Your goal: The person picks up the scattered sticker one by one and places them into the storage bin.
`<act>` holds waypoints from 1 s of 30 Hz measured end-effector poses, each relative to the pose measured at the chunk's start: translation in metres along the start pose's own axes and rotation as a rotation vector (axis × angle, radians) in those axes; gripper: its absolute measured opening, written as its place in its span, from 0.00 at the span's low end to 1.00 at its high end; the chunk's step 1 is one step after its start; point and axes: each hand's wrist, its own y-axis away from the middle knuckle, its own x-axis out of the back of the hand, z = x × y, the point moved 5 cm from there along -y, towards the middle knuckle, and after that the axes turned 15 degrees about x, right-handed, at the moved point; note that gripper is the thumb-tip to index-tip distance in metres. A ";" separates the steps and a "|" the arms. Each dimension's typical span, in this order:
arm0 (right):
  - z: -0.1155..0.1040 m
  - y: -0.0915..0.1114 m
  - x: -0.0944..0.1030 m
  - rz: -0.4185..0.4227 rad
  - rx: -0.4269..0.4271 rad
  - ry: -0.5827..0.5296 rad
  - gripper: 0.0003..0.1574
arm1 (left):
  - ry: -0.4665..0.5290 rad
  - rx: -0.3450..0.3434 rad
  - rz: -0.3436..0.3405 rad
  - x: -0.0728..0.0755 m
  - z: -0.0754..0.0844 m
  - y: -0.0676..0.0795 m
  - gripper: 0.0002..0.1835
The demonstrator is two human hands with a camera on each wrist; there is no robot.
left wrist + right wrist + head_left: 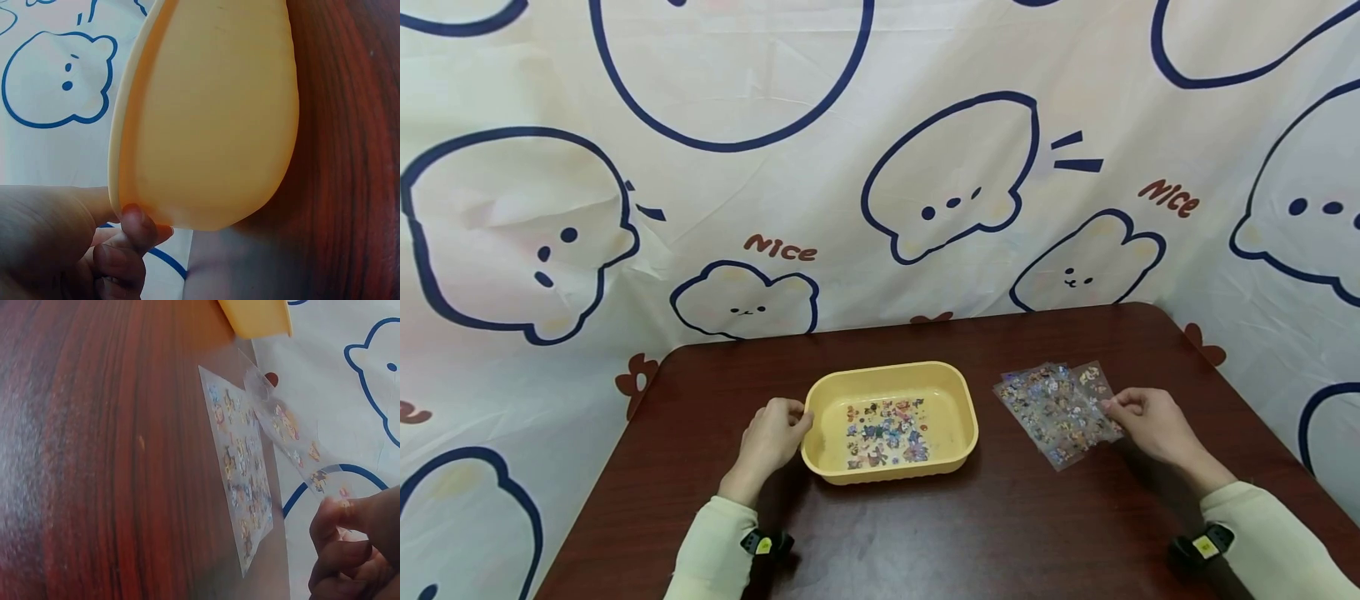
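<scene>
A yellow plastic basin stands on the table with small colorful stickers on its floor. My left hand pinches the basin's left rim between thumb and fingers, as the left wrist view also shows. To the right lies a fanned pile of clear sticker sheets printed with tiny figures. My right hand pinches the edge of one clear sticker sheet. In the right wrist view this sheet is lifted at an angle beside the other sheets.
The dark wooden table has rounded far corners. Behind and beside it hangs a white cloth with blue cartoon outlines. A black band with a yellow label is at the left wrist, and a similar band at the right.
</scene>
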 end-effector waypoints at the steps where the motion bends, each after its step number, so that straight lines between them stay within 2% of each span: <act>1: -0.001 0.000 0.000 0.003 0.002 -0.003 0.22 | 0.001 0.000 0.000 0.000 0.000 0.000 0.19; 30: -0.031 -0.004 0.006 0.096 0.080 -0.041 0.23 | 0.006 -0.003 0.004 0.001 0.001 0.001 0.19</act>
